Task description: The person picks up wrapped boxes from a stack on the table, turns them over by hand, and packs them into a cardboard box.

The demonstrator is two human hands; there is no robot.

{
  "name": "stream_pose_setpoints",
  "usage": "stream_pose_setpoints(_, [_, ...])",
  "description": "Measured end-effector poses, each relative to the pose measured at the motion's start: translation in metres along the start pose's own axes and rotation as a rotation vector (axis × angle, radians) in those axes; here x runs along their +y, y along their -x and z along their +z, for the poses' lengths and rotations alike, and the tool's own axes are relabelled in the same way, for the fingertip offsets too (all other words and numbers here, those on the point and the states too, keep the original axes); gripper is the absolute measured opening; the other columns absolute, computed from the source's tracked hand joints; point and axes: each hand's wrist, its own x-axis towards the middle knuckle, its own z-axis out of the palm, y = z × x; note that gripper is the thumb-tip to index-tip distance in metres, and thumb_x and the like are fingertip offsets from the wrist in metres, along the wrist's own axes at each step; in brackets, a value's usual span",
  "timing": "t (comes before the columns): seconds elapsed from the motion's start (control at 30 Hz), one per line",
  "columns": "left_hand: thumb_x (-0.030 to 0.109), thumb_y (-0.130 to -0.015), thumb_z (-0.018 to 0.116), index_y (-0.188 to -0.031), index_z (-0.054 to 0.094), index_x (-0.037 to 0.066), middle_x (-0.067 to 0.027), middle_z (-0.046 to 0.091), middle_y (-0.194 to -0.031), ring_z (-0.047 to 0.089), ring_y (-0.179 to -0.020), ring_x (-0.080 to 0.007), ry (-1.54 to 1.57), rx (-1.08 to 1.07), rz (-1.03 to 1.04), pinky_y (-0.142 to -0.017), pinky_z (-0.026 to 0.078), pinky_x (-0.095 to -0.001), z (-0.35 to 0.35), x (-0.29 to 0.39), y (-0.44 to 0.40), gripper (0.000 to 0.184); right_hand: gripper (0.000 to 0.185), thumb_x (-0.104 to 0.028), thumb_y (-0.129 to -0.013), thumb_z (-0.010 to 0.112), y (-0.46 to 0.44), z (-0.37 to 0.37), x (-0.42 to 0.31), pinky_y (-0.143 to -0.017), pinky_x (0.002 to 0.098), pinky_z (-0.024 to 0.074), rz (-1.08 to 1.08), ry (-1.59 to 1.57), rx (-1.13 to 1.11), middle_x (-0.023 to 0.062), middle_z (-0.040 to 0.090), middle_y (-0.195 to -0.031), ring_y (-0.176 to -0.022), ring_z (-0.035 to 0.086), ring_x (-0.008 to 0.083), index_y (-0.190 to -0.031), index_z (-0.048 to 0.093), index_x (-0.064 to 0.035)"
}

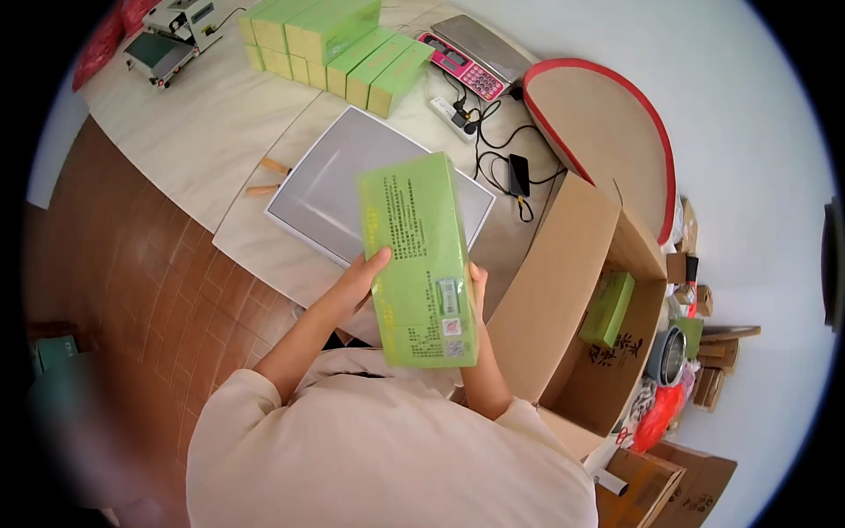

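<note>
A green box [409, 282] with rows of dark print, small labels and a shiny clear wrap is held up in front of my chest. My left hand [365, 271] grips its left edge, thumb on the printed face. On the opposite edge, my right hand [477, 286] holds the box too, most of its fingers hidden behind it. Beneath and beyond the box lies a grey-topped heat plate or tray [326, 176] with a white rim. To my right, an open cardboard carton [550, 290] contains a similar green box [607, 308].
Stacked green boxes [334, 53] stand at the table's far side, beside a pink-keyed scale [462, 66]. A power strip [451, 119], black cables and a phone [518, 175] lie nearby. A red-rimmed round board [607, 132] leans by the wall. A machine [180, 35] sits far left.
</note>
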Motion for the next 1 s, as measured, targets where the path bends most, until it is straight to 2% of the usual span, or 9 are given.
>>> stream_pose_setpoints(0.07, [0.043,-0.092,0.056,-0.142,0.025,-0.003,-0.0135,0.046,-0.133,0.044,-0.123,-0.0216,-0.014,0.033,0.067,-0.102,0.036,-0.0339,0.005,0.007,0.007,0.075,0.05,-0.046,-0.085,0.052,0.0,0.017,-0.002,-0.072,0.0338,0.0498,0.036,0.104,0.198,0.0111,0.064,-0.099,-0.083,0.061,0.0214,-0.112,0.06,-0.0048])
stream_pose_setpoints(0.23, [0.039,-0.09,0.06,-0.132,0.032,-0.005,-0.0155,0.049,-0.125,0.051,-0.114,-0.02,-0.009,0.301,0.268,-0.093,0.044,-0.0308,-0.002,0.007,0.01,0.066,0.05,-0.029,-0.094,0.045,-0.006,0.046,-0.004,-0.093,0.0274,0.0419,-0.029,0.377,0.123,0.0097,0.055,-0.127,-0.112,0.053,0.0158,-0.135,0.045,-0.0002])
stream_pose_setpoints(0.33, [0.034,-0.09,0.06,-0.129,0.032,-0.004,-0.0136,0.051,-0.118,0.054,-0.107,-0.02,-0.018,0.401,0.387,-0.091,0.045,-0.0306,-0.004,0.006,0.01,0.061,0.049,-0.026,-0.095,0.043,-0.01,0.041,0.0,-0.094,0.0272,0.0417,-0.077,0.62,0.176,0.0092,0.056,-0.125,-0.11,0.054,0.0164,-0.136,0.043,-0.0003])
stream_pose_setpoints(0.57, [0.052,-0.097,0.034,-0.135,0.039,0.0,-0.0116,0.052,-0.127,0.052,-0.112,-0.0186,0.197,0.139,0.308,-0.094,0.044,-0.0319,-0.014,0.007,0.011,0.064,0.058,-0.048,-0.087,0.058,-0.009,0.017,0.014,-0.091,0.0337,0.0444,0.205,0.153,0.109,0.0093,0.057,-0.123,-0.11,0.053,0.0203,-0.128,0.052,-0.0065])
stream_pose_setpoints(0.67, [0.054,-0.098,0.029,-0.137,0.039,0.002,-0.0098,0.05,-0.129,0.05,-0.115,-0.0189,0.169,0.073,0.35,-0.096,0.042,-0.0315,-0.009,0.007,0.007,0.066,0.071,-0.057,-0.078,0.064,-0.008,0.021,0.016,-0.091,0.0373,0.0445,0.088,0.117,0.068,0.0111,0.056,-0.125,-0.112,0.052,0.0238,-0.127,0.052,-0.0071])
stream_pose_setpoints(0.8, [0.042,-0.101,0.03,-0.131,0.043,0.0,-0.0124,0.051,-0.126,0.048,-0.116,-0.021,-0.343,0.262,0.463,-0.099,0.038,-0.0319,-0.02,-0.003,-0.018,0.053,0.08,-0.057,-0.073,0.068,-0.014,0.011,-0.002,-0.086,0.0385,0.0467,-0.014,0.29,-0.105,0.0119,0.055,-0.125,-0.11,0.053,0.025,-0.13,0.049,-0.005])
stream_pose_setpoints(0.83, [0.035,-0.102,0.033,-0.128,0.045,0.0,-0.0133,0.052,-0.125,0.048,-0.116,-0.0217,-0.663,0.365,0.566,-0.099,0.037,-0.0323,-0.025,-0.003,-0.025,0.046,0.107,-0.06,-0.058,0.076,-0.013,0.042,-0.005,-0.098,0.0385,0.0408,-0.001,0.365,0.024,0.0158,0.049,-0.131,-0.12,0.046,0.0273,-0.141,0.036,-0.0043])
stream_pose_setpoints(0.97, [0.008,-0.095,0.047,-0.122,0.051,0.003,-0.0101,0.054,-0.116,0.051,-0.11,-0.0195,-0.462,0.635,0.75,-0.094,0.039,-0.0319,-0.028,0.009,-0.025,0.028,0.104,-0.045,-0.059,0.08,-0.045,0.046,-0.012,-0.105,0.0519,0.0257,-0.628,1.626,0.28,0.0279,0.028,-0.139,-0.128,0.032,0.042,-0.147,0.029,-0.0197])
stream_pose_setpoints(1.0, [0.008,-0.095,0.047,-0.122,0.051,0.003,-0.0101,0.054,-0.116,0.051,-0.11,-0.0195,-0.447,0.65,0.751,-0.094,0.039,-0.0319,-0.035,0.009,-0.019,0.028,0.104,-0.045,-0.059,0.08,-0.051,0.039,-0.008,-0.105,0.0519,0.0257,-0.62,1.642,0.265,0.0279,0.028,-0.139,-0.128,0.032,0.042,-0.147,0.029,-0.0197])
